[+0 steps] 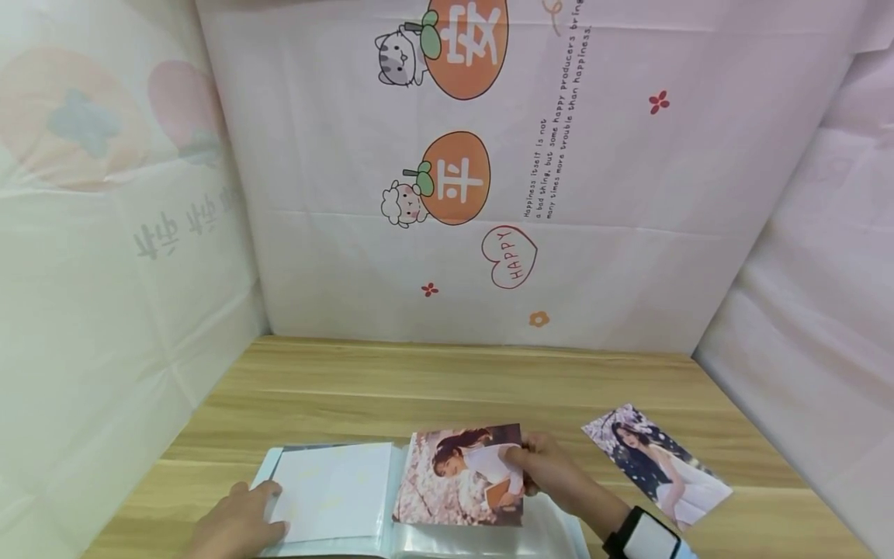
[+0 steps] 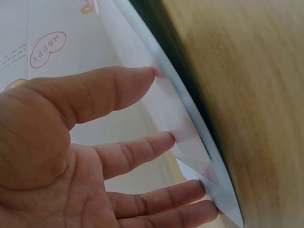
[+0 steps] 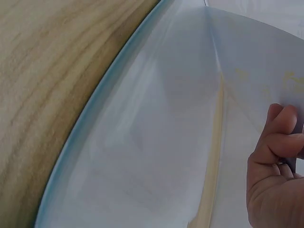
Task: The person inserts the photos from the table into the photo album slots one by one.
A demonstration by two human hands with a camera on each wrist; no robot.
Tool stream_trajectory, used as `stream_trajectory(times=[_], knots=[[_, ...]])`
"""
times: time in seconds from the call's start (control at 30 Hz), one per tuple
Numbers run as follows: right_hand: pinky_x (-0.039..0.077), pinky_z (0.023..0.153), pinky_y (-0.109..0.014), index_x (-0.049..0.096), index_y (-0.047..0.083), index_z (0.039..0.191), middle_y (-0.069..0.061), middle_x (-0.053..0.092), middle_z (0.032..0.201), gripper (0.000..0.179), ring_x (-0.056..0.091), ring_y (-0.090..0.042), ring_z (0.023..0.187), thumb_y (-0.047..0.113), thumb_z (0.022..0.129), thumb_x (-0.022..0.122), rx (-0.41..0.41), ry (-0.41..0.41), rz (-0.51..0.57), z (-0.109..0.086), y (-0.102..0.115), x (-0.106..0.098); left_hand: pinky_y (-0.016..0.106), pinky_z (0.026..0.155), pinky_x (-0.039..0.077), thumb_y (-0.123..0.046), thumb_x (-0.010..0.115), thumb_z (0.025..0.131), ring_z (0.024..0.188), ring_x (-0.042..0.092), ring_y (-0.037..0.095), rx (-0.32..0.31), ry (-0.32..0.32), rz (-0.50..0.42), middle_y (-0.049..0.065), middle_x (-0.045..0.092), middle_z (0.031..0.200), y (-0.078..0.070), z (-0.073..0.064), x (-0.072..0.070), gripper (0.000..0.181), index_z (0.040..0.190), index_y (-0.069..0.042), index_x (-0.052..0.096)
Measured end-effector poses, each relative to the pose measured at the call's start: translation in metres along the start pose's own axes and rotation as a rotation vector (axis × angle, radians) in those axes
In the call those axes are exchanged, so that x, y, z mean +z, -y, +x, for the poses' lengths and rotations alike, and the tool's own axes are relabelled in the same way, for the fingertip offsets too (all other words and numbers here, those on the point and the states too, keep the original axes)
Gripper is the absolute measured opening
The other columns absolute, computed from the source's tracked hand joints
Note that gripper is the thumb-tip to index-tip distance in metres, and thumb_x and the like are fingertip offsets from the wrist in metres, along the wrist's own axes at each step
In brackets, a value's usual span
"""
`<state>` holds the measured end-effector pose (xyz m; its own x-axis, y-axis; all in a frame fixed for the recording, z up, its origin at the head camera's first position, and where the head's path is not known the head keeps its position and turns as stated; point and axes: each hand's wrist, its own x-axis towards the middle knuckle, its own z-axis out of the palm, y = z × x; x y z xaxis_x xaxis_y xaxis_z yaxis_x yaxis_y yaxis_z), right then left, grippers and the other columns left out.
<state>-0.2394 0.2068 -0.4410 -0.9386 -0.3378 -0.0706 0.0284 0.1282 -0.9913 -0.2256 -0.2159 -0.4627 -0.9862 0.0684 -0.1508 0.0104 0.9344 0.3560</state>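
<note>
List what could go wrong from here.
The right hand pinches the held photo only at its right side, so it might bend or slip. The thumb lies over the picture and could smudge it. The loose photo lies near the watch, so a sideways sweep might knock it askew.

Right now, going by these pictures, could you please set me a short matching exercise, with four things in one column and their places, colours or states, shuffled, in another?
Things
1. Left hand
2. Right hand
3. Loose photo
4. Wristwatch

Places, colours or states
A. Lying on the wooden table
B. Black and white in colour
C. At the left side of the open album
D. Gripping the blossom photo by its right edge

Right pairs
1-C, 2-D, 3-A, 4-B
</note>
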Motion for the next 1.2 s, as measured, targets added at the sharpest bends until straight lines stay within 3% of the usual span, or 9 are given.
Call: stream_trajectory(times=[0.23, 0.47, 0.7, 0.87, 1.03, 1.2], knots=[[0.03, 0.044, -0.02, 0.055, -0.009, 0.105, -0.004, 0.058, 0.064, 0.024, 0.042, -0.006, 0.046, 0.01, 0.092, 0.051, 0.001, 0.037, 0.039, 0.003, -0.006, 0.007, 0.046, 0.057, 0.046, -0.037, 0.074, 0.072, 0.069, 0.049, 0.024, -0.002, -0.002, -0.002, 0.014, 0.051, 0.09, -0.001, -0.001, -0.003, 0.059, 0.116, -0.001, 0.057], [0.034, 0.043, -0.019, 0.055, -0.004, 0.09, 0.0, 0.051, 0.06, 0.013, 0.041, -0.006, 0.045, 0.009, 0.091, 0.052, 0.007, 0.064, 0.044, 0.003, -0.004, 0.015, 0.043, 0.056, 0.045, -0.035, 0.074, 0.071, 0.069, 0.048, 0.023, -0.002, -0.008, 0.0, 0.011, 0.05, 0.088, -0.002, -0.001, -0.005, 0.057, 0.116, -0.003, 0.058], [0.035, 0.043, -0.019, 0.056, -0.007, 0.1, -0.001, 0.054, 0.062, 0.019, 0.043, -0.006, 0.045, 0.009, 0.092, 0.052, 0.021, 0.081, 0.049, 0.004, -0.003, 0.02, 0.046, 0.059, 0.046, -0.037, 0.074, 0.072, 0.07, 0.048, 0.025, -0.01, 0.012, 0.012, 0.013, 0.05, 0.088, 0.001, 0.003, -0.004, 0.057, 0.114, -0.002, 0.058], [0.034, 0.045, -0.02, 0.044, -0.011, 0.117, -0.003, 0.055, 0.064, 0.039, 0.044, -0.008, 0.048, 0.017, 0.092, 0.056, 0.056, 0.036, 0.069, 0.006, -0.003, 0.022, 0.047, 0.059, 0.046, -0.037, 0.074, 0.072, 0.07, 0.049, 0.026, -0.018, 0.017, 0.018, 0.014, 0.05, 0.088, 0.002, 0.004, -0.004, 0.057, 0.114, -0.002, 0.058], [0.039, 0.048, -0.021, 0.021, -0.013, 0.131, -0.006, 0.055, 0.07, 0.064, 0.048, -0.011, 0.057, 0.005, 0.083, 0.058, 0.067, -0.057, 0.113, 0.006, -0.001, 0.024, 0.047, 0.059, 0.046, -0.037, 0.074, 0.071, 0.071, 0.05, 0.025, -0.005, 0.005, 0.023, 0.013, 0.051, 0.089, 0.003, 0.004, -0.006, 0.057, 0.114, -0.003, 0.059], [0.046, 0.053, -0.022, 0.023, -0.012, 0.128, -0.008, 0.056, 0.075, 0.061, 0.052, -0.013, 0.062, -0.001, 0.079, 0.058, 0.059, -0.068, 0.134, 0.004, 0.002, 0.024, 0.047, 0.059, 0.045, -0.037, 0.074, 0.071, 0.071, 0.05, 0.025, 0.004, 0.003, 0.03, 0.013, 0.051, 0.089, 0.004, 0.005, -0.007, 0.057, 0.114, -0.003, 0.059]])
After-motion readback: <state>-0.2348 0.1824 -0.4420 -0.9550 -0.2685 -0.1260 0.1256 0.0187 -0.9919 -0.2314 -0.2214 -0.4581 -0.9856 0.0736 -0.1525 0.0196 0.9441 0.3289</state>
